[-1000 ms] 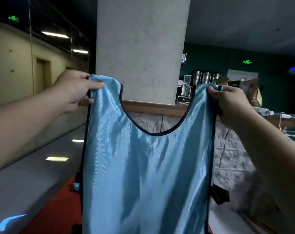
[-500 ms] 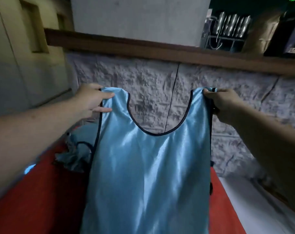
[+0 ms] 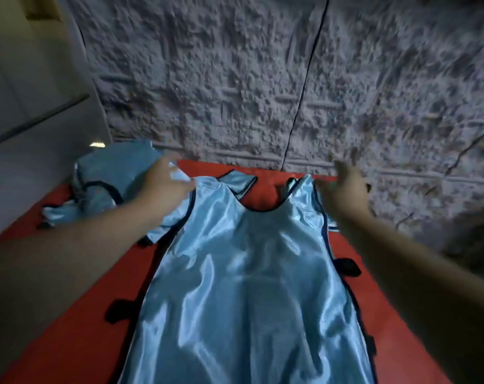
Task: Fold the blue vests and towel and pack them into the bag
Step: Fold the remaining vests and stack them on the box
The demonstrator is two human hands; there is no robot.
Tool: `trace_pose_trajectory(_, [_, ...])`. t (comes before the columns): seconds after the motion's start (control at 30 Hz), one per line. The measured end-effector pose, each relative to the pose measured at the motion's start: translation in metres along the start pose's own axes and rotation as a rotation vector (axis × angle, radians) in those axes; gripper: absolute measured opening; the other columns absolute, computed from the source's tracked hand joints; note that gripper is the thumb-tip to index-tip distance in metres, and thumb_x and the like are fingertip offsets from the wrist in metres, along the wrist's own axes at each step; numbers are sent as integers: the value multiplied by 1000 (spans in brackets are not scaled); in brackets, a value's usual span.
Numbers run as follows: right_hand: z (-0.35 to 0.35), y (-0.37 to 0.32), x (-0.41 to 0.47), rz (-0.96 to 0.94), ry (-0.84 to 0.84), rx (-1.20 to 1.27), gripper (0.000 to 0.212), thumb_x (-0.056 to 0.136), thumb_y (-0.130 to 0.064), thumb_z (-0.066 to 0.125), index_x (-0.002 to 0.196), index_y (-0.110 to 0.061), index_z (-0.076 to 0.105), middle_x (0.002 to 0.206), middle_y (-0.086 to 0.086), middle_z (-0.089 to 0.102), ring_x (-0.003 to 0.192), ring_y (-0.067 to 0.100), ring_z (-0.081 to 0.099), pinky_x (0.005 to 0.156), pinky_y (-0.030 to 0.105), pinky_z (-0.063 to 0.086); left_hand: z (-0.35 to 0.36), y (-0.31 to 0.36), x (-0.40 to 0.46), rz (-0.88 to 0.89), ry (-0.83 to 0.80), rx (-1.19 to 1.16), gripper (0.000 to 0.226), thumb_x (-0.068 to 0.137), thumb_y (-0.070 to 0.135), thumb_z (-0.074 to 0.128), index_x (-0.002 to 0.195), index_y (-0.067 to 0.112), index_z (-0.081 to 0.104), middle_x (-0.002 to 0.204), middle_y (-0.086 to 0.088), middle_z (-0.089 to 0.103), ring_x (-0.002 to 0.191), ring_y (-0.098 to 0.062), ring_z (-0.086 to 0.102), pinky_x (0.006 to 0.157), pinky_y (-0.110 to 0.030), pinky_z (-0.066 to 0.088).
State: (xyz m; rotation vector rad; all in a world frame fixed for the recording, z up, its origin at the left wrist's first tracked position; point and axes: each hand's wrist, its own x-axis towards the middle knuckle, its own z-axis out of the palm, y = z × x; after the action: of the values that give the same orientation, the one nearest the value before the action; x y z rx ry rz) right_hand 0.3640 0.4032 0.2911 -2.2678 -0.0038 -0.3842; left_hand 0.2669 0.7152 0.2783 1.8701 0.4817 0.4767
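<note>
A shiny light-blue vest [image 3: 252,286] with dark trim lies spread flat on the red surface [image 3: 77,314], neck towards the wall. My left hand [image 3: 163,187] rests at its left shoulder strap, fingers on the fabric. My right hand [image 3: 343,187] hovers just above the right shoulder strap with fingers spread, holding nothing; it is motion-blurred. A second blue vest [image 3: 108,187] lies crumpled at the far left corner of the red surface. No towel or bag is in view.
A rough grey stone wall [image 3: 263,79] rises directly behind the red surface. Black strap tabs [image 3: 346,267] stick out from the vest's sides. A pale floor or ledge [image 3: 27,106] lies to the left.
The vest, held up in the air by both shoulder straps before, now lies on the red surface. My right hand has let go of its strap and opened. The view tilted downward.
</note>
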Motion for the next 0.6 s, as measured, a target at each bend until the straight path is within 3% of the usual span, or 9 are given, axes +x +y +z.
trace_pose_trajectory(0.1, [-7,21,-101,-63,-197,-36,52,89,-18,73,139,-15,57,131,6,66,117,26,64,96,32,48,-16,-25,-74,-43,-187,-22,41,83,-7,73,112,21,62,107,-4,65,87,-20,64,71,-28,50])
trace_pose_trajectory(0.2, [-30,36,-195,-83,-425,-131,54,86,-17,75,137,-22,58,129,-3,65,117,18,63,91,18,42,-42,-55,-162,4,-296,280,54,78,1,80,95,46,55,102,14,66,100,-12,66,83,-18,45])
trace_pose_trajectory(0.27, [-44,55,-237,-35,-438,-234,51,75,-16,80,124,-17,68,119,2,69,108,25,69,83,21,48,-54,-71,-210,5,-339,486,53,76,16,82,90,55,49,111,12,66,103,-10,65,86,-12,41])
trace_pose_trajectory(0.33, [-61,78,-263,123,-446,-319,57,66,-35,70,119,-13,71,103,8,74,87,32,73,69,29,56,-67,-66,-247,-61,-406,696,48,79,36,77,107,59,45,128,11,56,118,-12,57,98,-17,38])
trace_pose_trajectory(0.4, [-80,87,-277,309,-378,-376,75,74,-55,55,142,-23,54,117,9,69,100,33,68,84,36,53,-81,-68,-273,-179,-347,747,65,85,51,65,141,51,32,140,8,49,128,-14,52,105,-25,37])
trace_pose_trajectory(0.47, [-98,84,-288,477,-304,-222,66,91,-38,62,149,-18,41,132,17,60,120,35,59,99,37,44,-89,-81,-283,-269,-303,740,82,78,62,59,151,38,29,143,6,52,128,-13,55,104,-29,40])
trace_pose_trajectory(0.53, [-104,78,-295,526,-406,-204,45,95,-27,63,135,-10,52,130,15,60,120,30,59,97,32,43,-93,-88,-290,-311,-273,727,68,74,58,64,135,33,49,131,6,61,118,-14,61,94,-28,44])
trace_pose_trajectory(0.6, [-102,87,-305,464,-402,-296,24,82,-33,68,98,-16,69,97,5,70,94,24,67,74,28,47,-92,-90,-297,-326,-244,670,31,73,44,71,96,25,65,100,8,72,94,-13,69,78,-28,50])
